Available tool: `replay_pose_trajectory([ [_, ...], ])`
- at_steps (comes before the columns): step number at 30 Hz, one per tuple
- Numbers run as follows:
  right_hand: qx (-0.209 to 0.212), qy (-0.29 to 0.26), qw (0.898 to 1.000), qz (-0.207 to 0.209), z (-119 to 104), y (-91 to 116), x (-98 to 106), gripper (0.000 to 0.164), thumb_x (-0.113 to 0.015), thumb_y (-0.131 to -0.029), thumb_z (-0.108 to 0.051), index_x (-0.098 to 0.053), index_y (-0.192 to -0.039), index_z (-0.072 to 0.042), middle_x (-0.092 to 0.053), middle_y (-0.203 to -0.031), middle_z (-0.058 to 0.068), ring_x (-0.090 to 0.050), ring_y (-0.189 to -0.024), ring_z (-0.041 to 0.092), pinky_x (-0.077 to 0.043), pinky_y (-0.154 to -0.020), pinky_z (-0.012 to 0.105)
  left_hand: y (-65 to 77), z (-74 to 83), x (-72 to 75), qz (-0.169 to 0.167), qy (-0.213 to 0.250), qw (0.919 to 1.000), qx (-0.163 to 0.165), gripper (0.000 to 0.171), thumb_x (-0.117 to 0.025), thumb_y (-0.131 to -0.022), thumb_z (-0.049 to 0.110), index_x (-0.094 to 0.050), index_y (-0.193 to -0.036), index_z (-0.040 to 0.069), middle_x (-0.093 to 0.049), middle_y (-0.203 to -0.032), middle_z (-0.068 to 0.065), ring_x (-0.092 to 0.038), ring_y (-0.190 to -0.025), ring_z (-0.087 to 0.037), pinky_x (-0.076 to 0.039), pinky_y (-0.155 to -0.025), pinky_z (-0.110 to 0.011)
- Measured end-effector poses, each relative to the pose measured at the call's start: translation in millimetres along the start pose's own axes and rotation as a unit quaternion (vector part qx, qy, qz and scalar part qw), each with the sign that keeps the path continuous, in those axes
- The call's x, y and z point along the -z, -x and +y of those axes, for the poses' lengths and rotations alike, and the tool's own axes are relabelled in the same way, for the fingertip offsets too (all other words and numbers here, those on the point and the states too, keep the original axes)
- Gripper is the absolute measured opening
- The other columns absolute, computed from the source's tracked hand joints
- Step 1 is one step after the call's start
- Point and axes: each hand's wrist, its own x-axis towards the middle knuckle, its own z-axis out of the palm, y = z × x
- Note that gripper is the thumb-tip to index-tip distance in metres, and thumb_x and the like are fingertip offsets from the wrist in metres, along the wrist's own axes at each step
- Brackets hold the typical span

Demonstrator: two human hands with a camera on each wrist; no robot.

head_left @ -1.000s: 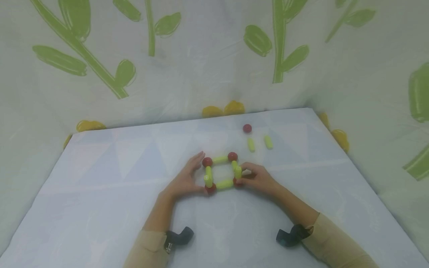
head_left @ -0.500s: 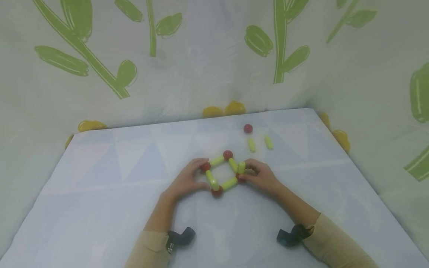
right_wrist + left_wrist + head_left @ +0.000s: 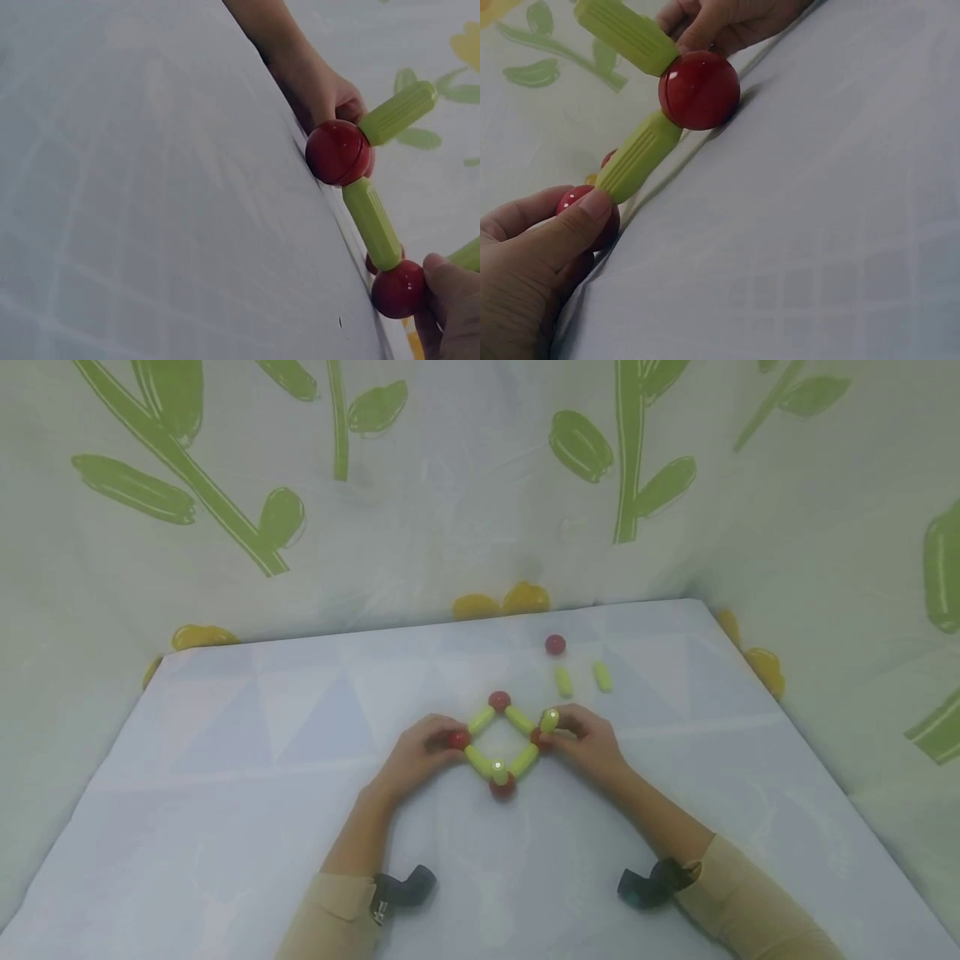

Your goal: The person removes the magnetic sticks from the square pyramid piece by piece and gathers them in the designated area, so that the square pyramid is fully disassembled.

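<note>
Head view: illumination is diffuse and even, contrast low, with a slight milky haze over the wall [image 3: 450, 510]. Wrist views: exposure is dimmer and cooler in tone. At left, small highlights mark the upper left of the foremost red ball [image 3: 701, 90], and a soft shadow lies beside it on the tabletop [image 3: 832, 187]; the leaf print [image 3: 531, 73] appears soft. At right, bright pinpoints dot the lower red ball [image 3: 399, 291].

Room around the frame [image 3: 521, 720]
Passage at far left; upright sticks [image 3: 498, 769] (near and right corners) obstruct from above; loose ball [image 3: 555, 645] and rods [image 3: 564, 682] stand far right.
</note>
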Motion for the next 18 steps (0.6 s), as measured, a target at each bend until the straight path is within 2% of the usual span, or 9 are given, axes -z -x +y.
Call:
replay_pose_trajectory([
  [2, -0.023, 0.006, 0.999, 0.026, -1.0, -0.1, 0.7, 0.027, -0.074, -0.081, -0.018, -0.063, -0.105, -0.012, -0.066, -0.102, 0.003, -0.060, -0.099, 0.014, -0.049, -0.091, 0.029, -0.3, -0.3, -0.7, 0.001, 0.000, 1.0000, 0.004, 0.039, -0.077, -0.076, 0.012, -0.066, -0.112, 0.016, -0.063, -0.107, 0.004, -0.060, -0.101, -0.013, -0.050, -0.090, -0.027],
  [4, -0.029, 0.003, 0.998, 0.049, -1.2, -1.2, 1.9, 0.032, -0.072, -0.081, -0.015, -0.060, -0.111, -0.013, -0.064, -0.102, 0.003, -0.059, -0.096, 0.012, -0.049, -0.086, 0.022, -0.4, -0.4, -1.0, 0.001, 0.000, 1.0000, 0.007, 0.038, -0.078, -0.076, 0.013, -0.066, -0.112, 0.017, -0.063, -0.107, 0.004, -0.060, -0.101, -0.013, -0.050, -0.089, -0.027],
  [7, -0.003, -0.035, 0.996, 0.077, -0.6, -3.6, 4.9, 0.050, -0.070, -0.082, -0.006, -0.050, -0.127, -0.010, -0.057, -0.108, 0.007, -0.057, -0.088, 0.010, -0.049, -0.076, 0.015, -0.1, -0.1, -1.3, 0.003, -0.002, 1.0000, 0.009, 0.039, -0.078, -0.075, 0.014, -0.066, -0.112, 0.017, -0.064, -0.106, 0.004, -0.060, -0.101, -0.013, -0.050, -0.090, -0.027],
  [10, 0.019, -0.087, 0.992, 0.084, -0.4, -6.5, 9.3, 0.066, -0.070, -0.083, -0.003, -0.036, -0.140, -0.008, -0.048, -0.117, 0.009, -0.057, -0.084, 0.009, -0.050, -0.072, 0.014, 0.0, -0.2, -1.6, 0.005, -0.001, 0.9999, 0.009, 0.039, -0.079, -0.075, 0.013, -0.066, -0.112, 0.016, -0.064, -0.107, 0.002, -0.060, -0.101, -0.014, -0.049, -0.091, -0.028],
  [14, -0.023, -0.128, 0.988, 0.084, -1.6, -9.6, 16.5, 0.069, -0.071, -0.084, -0.011, -0.033, -0.142, -0.011, -0.043, -0.122, 0.005, -0.058, -0.087, 0.008, -0.052, -0.073, 0.015, -0.2, 1.2, -2.2, 0.005, -0.004, 0.9998, 0.018, 0.040, -0.078, -0.074, 0.010, -0.066, -0.113, 0.013, -0.064, -0.108, -0.002, -0.060, -0.102, -0.016, -0.049, -0.091, -0.027],
  [17, -0.054, -0.137, 0.986, 0.076, -1.5, -12.7, 22.4, 0.072, -0.072, -0.083, -0.011, -0.033, -0.142, -0.011, -0.043, -0.122, 0.003, -0.058, -0.087, 0.007, -0.052, -0.073, 0.016, 0.1, 7.3, -1.6, 0.000, -0.009, 0.9997, 0.024, 0.040, -0.077, -0.075, 0.006, -0.065, -0.113, 0.009, -0.064, -0.108, -0.005, -0.060, -0.102, -0.019, -0.049, -0.092, -0.027],
  [18, -0.061, -0.126, 0.987, 0.075, -2.3, -13.4, 24.9, 0.072, -0.072, -0.082, -0.011, -0.033, -0.143, -0.011, -0.046, -0.119, 0.005, -0.058, -0.084, 0.006, -0.051, -0.071, 0.015, 0.3, 10.9, -0.9, -0.001, -0.009, 0.9997, 0.023, 0.040, -0.077, -0.075, 0.005, -0.065, -0.113, 0.007, -0.064, -0.107, -0.006, -0.060, -0.102, -0.020, -0.049, -0.091, -0.027],
])
